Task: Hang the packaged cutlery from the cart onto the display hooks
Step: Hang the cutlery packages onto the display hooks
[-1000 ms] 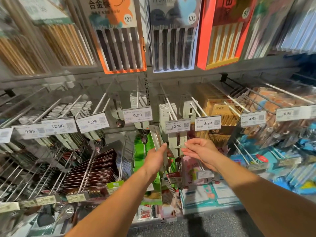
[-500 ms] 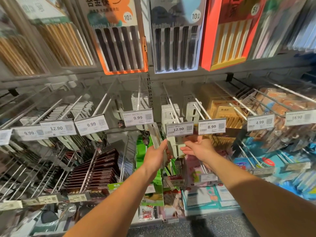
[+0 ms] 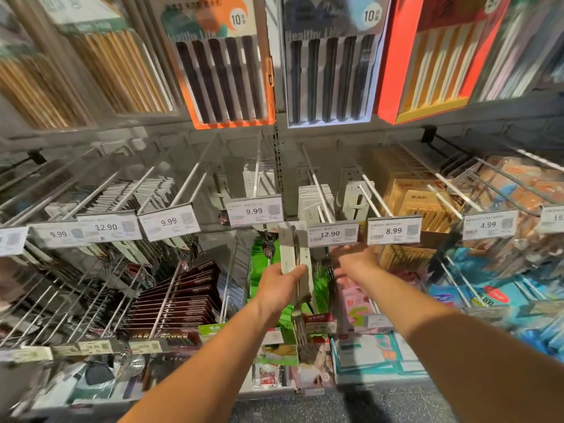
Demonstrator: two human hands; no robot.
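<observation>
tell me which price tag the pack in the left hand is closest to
The 12.90 tag in the middle, directly right of the cutlery pack that the left hand holds. The 9.99 and 8.99 tags hang farther off on either side.

Bright, even store light falls from above, with a warm cast; the price tags (image 3: 332,234) at centre read sharply, while the chopstick boxes (image 3: 225,71) along the top smear with motion blur; wide-angle bending bows the display hooks (image 3: 317,190) outward toward both edges; the floor (image 3: 351,406) under the lowest shelf lies in dim shadow; both lower corners go soft
</observation>
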